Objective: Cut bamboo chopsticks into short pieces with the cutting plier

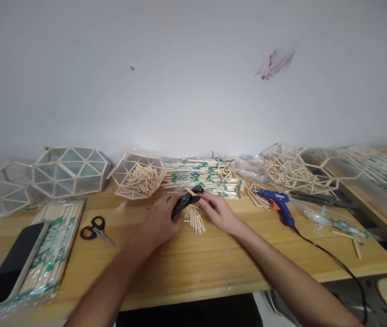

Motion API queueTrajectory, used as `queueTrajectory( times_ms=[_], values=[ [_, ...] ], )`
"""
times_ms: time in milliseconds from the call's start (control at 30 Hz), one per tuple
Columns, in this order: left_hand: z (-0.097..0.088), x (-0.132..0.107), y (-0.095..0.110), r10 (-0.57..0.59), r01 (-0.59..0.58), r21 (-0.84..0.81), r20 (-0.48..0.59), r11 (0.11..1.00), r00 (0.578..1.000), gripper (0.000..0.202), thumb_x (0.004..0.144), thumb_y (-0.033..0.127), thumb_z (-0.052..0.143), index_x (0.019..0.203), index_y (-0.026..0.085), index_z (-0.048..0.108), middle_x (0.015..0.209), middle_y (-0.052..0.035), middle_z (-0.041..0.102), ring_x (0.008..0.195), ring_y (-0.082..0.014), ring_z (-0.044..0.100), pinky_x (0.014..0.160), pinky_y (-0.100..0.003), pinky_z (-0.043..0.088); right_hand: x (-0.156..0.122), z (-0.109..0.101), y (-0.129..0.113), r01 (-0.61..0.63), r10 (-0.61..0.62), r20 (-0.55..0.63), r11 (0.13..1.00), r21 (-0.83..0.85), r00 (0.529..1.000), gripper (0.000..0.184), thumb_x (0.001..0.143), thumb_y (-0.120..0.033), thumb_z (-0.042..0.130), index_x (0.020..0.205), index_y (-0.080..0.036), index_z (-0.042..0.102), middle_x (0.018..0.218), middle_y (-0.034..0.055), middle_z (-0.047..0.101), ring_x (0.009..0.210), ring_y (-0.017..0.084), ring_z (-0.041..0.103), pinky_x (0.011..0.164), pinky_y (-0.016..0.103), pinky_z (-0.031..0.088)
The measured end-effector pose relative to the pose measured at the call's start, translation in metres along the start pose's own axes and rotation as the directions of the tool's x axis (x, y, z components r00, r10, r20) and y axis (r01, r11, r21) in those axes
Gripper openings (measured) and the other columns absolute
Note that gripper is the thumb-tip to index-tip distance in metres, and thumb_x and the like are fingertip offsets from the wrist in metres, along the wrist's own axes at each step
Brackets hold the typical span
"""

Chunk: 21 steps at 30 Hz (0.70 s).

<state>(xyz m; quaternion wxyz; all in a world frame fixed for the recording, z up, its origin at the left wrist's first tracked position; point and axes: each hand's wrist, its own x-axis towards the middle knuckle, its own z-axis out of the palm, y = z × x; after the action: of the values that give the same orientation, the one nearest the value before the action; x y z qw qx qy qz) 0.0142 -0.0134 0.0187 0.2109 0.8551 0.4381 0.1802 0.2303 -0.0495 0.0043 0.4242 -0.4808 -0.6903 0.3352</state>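
My left hand [164,219] is wrapped round the handles of a pair of black pliers [178,206], perhaps cutters; their jaws point away and to the right. A thin wooden stick [190,191] lies at the jaws. Close by on the right, my right hand [218,212] pinches with thumb and fingers at the stick's near end, which the fingertips partly hide. Beneath the hands, a small fan of short cut wooden sticks [197,222] lies on the wooden table [179,268].
Behind the hands lie wrapped chopsticks [203,175]. A lattice bowl [121,170] holds short sticks [142,179]. To the left are scissors [97,230], a phone [14,263] and a lattice dome [71,172]. On the right, a blue glue gun [280,204] trails a black cord [329,255].
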Motion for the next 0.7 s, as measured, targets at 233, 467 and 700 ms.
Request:
queueTrajectory(
  times_ms=[233, 467, 700],
  values=[
    [-0.0022, -0.001, -0.0006, -0.005, 0.007, -0.055, 0.03, 0.998, 1.0, 0.044, 0.085, 0.021, 0.062, 0.129, 0.023, 0.058, 0.115, -0.0093, 0.067, 0.104, -0.0264, 0.066, 0.091, -0.041, 0.053, -0.0002, -0.0008, -0.0002, -0.025, 0.025, 0.018, 0.999, 0.032, 1.0, 0.043, 0.103, -0.052, 0.045, 0.082, -0.018, 0.061, 0.065, -0.0019, 0.045, 0.06, 0.013, 0.038, 0.055, 0.025, 0.028],
    [-0.0022, -0.0009, 0.0011, 0.013, -0.012, -0.065, 0.011, 0.998, 1.0, 0.044, 0.084, 0.022, 0.064, 0.128, 0.023, 0.058, 0.118, -0.0086, 0.067, 0.105, -0.0262, 0.065, 0.091, -0.041, 0.052, 0.0006, -0.0036, -0.0021, -0.027, 0.025, 0.041, 0.998, 0.06, 0.999, 0.044, 0.103, -0.054, 0.045, 0.081, -0.018, 0.059, 0.063, -0.0032, 0.041, 0.059, 0.013, 0.035, 0.055, 0.025, 0.026],
    [-0.0052, -0.0013, 0.0054, -0.034, 0.038, -0.115, 0.037, 0.993, 0.999, 0.024, 0.088, 0.023, 0.057, 0.112, 0.021, 0.064, 0.098, -0.0057, 0.069, 0.087, -0.0215, 0.066, 0.077, -0.034, 0.05, 0.0003, -0.0037, -0.0055, -0.065, 0.043, 0.106, 0.976, 0.21, 0.993, 0.047, 0.101, -0.058, 0.047, 0.08, -0.018, 0.057, 0.063, -0.0044, 0.039, 0.056, 0.011, 0.032, 0.051, 0.025, 0.024]
  ],
)
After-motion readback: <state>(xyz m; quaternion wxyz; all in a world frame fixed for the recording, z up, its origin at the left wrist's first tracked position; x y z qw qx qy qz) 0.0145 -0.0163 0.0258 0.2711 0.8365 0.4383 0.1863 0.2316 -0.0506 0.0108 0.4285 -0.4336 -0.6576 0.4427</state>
